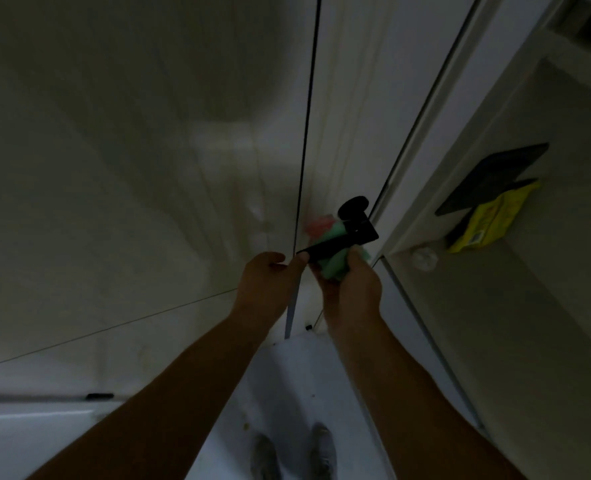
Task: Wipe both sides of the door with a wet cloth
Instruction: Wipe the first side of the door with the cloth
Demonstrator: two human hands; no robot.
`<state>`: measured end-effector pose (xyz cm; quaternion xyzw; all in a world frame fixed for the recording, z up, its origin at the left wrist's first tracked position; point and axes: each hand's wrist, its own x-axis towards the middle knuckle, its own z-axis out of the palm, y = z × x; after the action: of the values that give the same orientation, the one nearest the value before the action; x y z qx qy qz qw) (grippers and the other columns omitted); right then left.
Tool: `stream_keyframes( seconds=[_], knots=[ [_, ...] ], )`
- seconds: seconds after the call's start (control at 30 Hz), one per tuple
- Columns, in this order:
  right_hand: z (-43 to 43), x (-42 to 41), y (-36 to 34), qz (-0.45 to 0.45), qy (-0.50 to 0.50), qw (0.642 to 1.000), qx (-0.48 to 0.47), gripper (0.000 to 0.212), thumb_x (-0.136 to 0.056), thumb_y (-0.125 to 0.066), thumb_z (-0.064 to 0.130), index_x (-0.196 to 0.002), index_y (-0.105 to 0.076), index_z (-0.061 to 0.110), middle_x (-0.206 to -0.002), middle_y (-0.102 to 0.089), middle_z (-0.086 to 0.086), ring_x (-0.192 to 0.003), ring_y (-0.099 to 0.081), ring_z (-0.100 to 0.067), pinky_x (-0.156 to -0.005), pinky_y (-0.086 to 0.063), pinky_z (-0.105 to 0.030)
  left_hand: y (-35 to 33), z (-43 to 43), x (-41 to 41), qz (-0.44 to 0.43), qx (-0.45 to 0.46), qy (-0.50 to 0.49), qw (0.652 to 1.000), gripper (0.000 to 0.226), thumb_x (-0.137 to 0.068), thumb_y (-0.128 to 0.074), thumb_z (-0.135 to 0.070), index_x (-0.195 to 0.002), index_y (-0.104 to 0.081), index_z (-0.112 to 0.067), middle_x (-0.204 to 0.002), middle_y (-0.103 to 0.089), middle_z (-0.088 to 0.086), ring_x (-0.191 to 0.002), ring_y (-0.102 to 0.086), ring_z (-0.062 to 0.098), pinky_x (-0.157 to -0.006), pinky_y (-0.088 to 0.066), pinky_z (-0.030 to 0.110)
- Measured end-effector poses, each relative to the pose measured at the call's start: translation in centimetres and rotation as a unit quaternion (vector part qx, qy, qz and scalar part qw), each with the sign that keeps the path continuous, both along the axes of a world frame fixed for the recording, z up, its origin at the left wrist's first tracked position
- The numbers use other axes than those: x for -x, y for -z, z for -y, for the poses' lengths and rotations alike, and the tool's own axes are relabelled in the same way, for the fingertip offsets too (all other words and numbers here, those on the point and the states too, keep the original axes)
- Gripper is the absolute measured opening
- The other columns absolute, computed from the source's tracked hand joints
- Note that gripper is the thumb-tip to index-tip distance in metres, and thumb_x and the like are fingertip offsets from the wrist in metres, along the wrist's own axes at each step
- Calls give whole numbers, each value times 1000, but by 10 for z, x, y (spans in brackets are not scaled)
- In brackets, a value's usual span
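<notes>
**Both hands at the door handle, cloth bunched under the lever**

You are looking down a dim, narrow space at a white door [353,109] whose panel runs up the middle of the view. Its black lever handle [342,241] sticks out toward you, with a round black knob [353,204] just above it.

Your right hand [351,289] is closed around a bunched cloth [332,268], green with a pink patch at its upper left, and presses it against the door right at the handle. The lever crosses in front of the cloth, so part of the fabric is hidden behind it. The cloth is blurred, and you cannot tell how it is folded.

Your left hand [268,282] sits just left of the lever's tip, fingers curled loosely inward, the thumb reaching toward the tip. Whether it touches the lever is not clear in this light.

On the right, past the door's edge, a dark flat rectangular object [495,176] lies over a yellow packet [491,220] on a pale surface; what that surface is cannot be made out. Low in the view, your two feet in grey shoes [264,455] stand on a pale floor [297,382].
</notes>
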<state>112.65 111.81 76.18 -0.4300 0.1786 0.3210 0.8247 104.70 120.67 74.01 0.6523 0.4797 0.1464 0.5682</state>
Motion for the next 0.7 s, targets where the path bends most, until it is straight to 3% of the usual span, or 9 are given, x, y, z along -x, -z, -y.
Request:
stream_keyframes(
  seconds=[0.1,0.17,0.27,0.33,0.4,0.57,0.63,0.7],
  knots=[
    [-3,17,10,31,-74,996,45,23,-109,-47,19,-100,-69,19,-82,-79,1,-76,-76,-12,-65,-61,-27,4,2,1,19,25,4,1000,48,-92,-68,-52,-99,-73,-4,-79,-71,-2,-70,-64,10,-48,-41,10],
    [1,21,13,51,-107,991,60,24,-109,-47,20,-103,-70,18,-88,-80,0,-84,-76,-16,-74,-62,-31,5,3,3,28,38,1,999,44,-92,-69,-51,-80,-71,-9,-61,-65,-10,-59,-61,5,-47,-41,11],
    [7,1,10,50,-63,996,42,24,-108,-47,17,-104,-70,14,-91,-79,-4,-87,-76,-19,-91,-59,-44,6,2,3,5,36,5,999,62,-89,-68,-59,-111,-70,0,-99,-73,5,-79,-63,12,-58,-42,15],
    [7,-10,7,40,-26,998,27,22,-108,-49,16,-104,-70,14,-95,-78,-7,-92,-74,-22,-95,-57,-47,6,2,4,-12,27,2,1000,71,-86,-68,-63,-123,-67,-2,-111,-72,11,-79,-62,9,-54,-42,11],
    [7,-7,10,51,-70,995,50,20,-107,-51,19,-105,-70,14,-97,-78,-7,-96,-73,-24,-95,-57,-48,5,2,6,-16,27,1,1000,71,-85,-68,-65,-122,-67,-5,-107,-72,10,-78,-64,8,-49,-42,7],
    [33,-4,14,89,-167,974,129,21,-105,-54,20,-115,-68,8,-104,-74,-13,-101,-72,-32,-89,-60,-47,-6,4,11,-33,29,-6,999,74,-79,-66,-72,-118,-68,-9,-110,-71,7,-99,-68,20,-73,-49,25],
    [49,-14,3,170,-176,951,188,19,-106,-54,20,-99,-72,14,-95,-74,-9,-103,-70,-37,-91,-59,-47,-15,7,16,-35,10,-6,999,61,-86,-62,-68,-113,-68,-14,-104,-72,3,-95,-69,17,-67,-46,23],
    [61,-21,-18,278,-185,918,213,23,-105,-56,22,-88,-72,20,-83,-75,-1,-97,-71,-34,-80,-60,-34,-28,11,23,-24,-20,-12,999,46,-93,-57,-63,-100,-69,-19,-93,-72,-2,-90,-70,15,-63,-44,22]
  ],
)
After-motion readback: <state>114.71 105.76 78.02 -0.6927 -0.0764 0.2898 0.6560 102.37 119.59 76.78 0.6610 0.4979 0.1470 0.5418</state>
